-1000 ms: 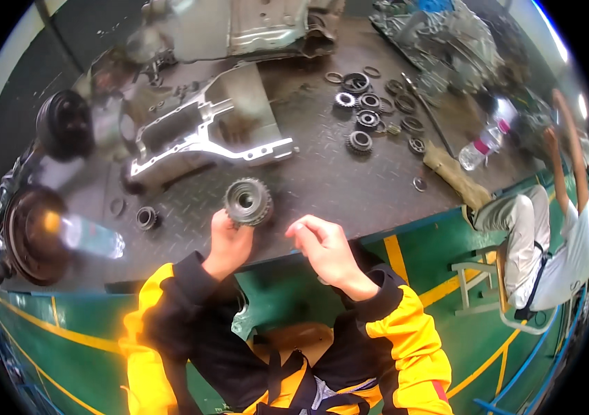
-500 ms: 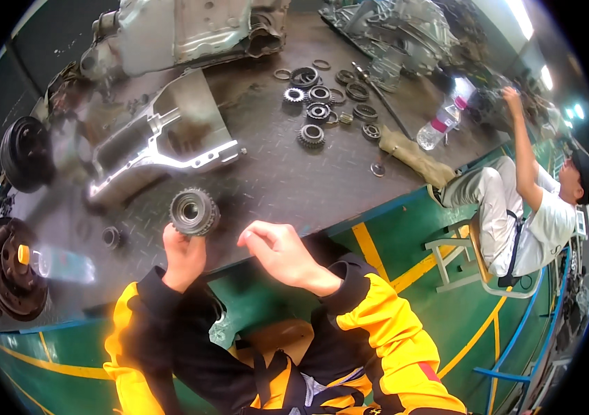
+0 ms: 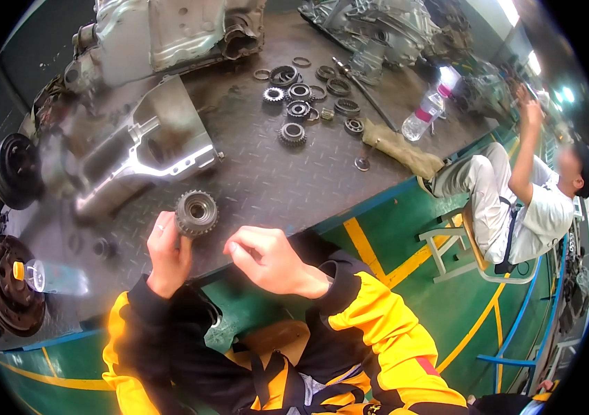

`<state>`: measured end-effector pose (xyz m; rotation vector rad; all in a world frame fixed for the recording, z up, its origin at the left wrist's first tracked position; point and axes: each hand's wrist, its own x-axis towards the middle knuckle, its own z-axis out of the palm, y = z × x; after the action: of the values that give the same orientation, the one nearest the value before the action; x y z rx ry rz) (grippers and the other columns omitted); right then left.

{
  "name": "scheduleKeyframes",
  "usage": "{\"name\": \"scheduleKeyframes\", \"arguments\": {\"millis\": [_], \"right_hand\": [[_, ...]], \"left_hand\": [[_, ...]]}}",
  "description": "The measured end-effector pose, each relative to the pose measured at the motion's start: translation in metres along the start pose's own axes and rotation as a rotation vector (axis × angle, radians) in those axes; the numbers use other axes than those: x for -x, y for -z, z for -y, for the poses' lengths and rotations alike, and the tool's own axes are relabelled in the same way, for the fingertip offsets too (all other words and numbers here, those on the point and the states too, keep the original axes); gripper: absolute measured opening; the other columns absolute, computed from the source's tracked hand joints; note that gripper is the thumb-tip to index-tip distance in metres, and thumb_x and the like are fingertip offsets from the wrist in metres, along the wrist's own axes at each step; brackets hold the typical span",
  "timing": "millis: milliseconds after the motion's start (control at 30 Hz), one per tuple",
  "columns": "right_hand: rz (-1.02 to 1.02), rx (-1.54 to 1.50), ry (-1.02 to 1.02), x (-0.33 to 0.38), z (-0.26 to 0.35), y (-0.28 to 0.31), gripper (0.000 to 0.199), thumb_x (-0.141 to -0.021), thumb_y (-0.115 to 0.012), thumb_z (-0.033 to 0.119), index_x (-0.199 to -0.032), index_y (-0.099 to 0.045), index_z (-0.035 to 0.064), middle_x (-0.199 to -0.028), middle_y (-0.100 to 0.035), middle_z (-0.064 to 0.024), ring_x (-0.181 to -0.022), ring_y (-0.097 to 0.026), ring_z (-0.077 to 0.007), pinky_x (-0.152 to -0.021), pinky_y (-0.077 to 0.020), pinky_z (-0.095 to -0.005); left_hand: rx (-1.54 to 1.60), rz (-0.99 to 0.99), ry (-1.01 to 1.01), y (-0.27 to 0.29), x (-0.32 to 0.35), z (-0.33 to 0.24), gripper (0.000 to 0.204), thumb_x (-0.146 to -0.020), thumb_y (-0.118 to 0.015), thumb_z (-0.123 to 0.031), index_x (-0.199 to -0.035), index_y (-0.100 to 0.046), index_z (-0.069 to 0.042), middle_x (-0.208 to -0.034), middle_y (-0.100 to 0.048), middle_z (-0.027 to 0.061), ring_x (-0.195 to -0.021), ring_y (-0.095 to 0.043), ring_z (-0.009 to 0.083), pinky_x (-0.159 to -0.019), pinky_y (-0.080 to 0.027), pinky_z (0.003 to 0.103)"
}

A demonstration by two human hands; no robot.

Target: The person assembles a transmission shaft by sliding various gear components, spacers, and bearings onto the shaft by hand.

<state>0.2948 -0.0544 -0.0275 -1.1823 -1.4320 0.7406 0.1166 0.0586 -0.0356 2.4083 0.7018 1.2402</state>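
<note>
My left hand (image 3: 166, 259) is closed round the side of a steel gear (image 3: 197, 213) and holds it up over the near edge of the table. The toothed rim and the round bore of the gear face up toward me. Just to its right, apart from the gear, my right hand (image 3: 272, 260) is closed, thumb against curled fingers. Whether anything sits in that pinch is hidden. Beyond the gear lies a silver cast housing (image 3: 160, 149), open on its upper side.
Several gears and rings (image 3: 292, 133) lie in a group on the steel table (image 3: 253, 183), near a long shaft (image 3: 370, 93). Large castings (image 3: 170, 34) stand behind. Bottles (image 3: 424, 114) stand or lie at both sides. A seated person (image 3: 540, 207) is at right, one boot (image 3: 405, 149) on the table.
My left hand has turned the gear slightly and shifted a little left. My right hand has moved slightly left too. The whole view has shifted. The seated person's raised hands have moved.
</note>
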Motion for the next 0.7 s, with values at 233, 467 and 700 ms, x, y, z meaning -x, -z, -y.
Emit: {"name": "scheduleKeyframes", "arguments": {"millis": [233, 467, 700], "right_hand": [[-0.032, 0.039, 0.092, 0.007, 0.000, 0.012, 0.008, -0.088, -0.058, 0.006, -0.085, -0.063, -0.0001, -0.076, -0.062, -0.0129, -0.063, -0.061, -0.0258, -0.058, -0.0483, -0.0321], [0.016, -0.055, 0.144, 0.006, 0.004, 0.002, 0.010, -0.085, -0.060, 0.008, -0.084, -0.058, -0.0022, -0.076, -0.059, -0.0173, -0.067, -0.058, -0.0364, -0.060, -0.0463, -0.0396], [-0.011, -0.002, 0.167, 0.007, 0.008, 0.004, 0.009, -0.086, -0.060, 0.008, -0.084, -0.059, -0.0007, -0.075, -0.059, -0.0165, -0.067, -0.059, -0.0351, -0.059, -0.0467, -0.0389]], "left_hand": [[-0.099, 0.136, -0.093, -0.010, -0.007, -0.006, 0.021, -0.072, -0.057, 0.009, -0.092, -0.058, 0.003, -0.088, -0.056, 0.0183, -0.081, -0.053, 0.0373, -0.069, -0.046, 0.042], [-0.167, 0.195, -0.019, 0.004, 0.000, -0.006, 0.025, -0.072, -0.054, 0.009, -0.097, -0.058, 0.003, -0.093, -0.057, 0.0190, -0.088, -0.053, 0.0393, -0.074, -0.046, 0.043], [-0.346, 0.197, -0.129, 0.000, 0.004, 0.002, 0.028, -0.071, -0.061, 0.006, -0.098, -0.060, 0.000, -0.093, -0.061, 0.0150, -0.085, -0.058, 0.0356, -0.067, -0.049, 0.041]]}}
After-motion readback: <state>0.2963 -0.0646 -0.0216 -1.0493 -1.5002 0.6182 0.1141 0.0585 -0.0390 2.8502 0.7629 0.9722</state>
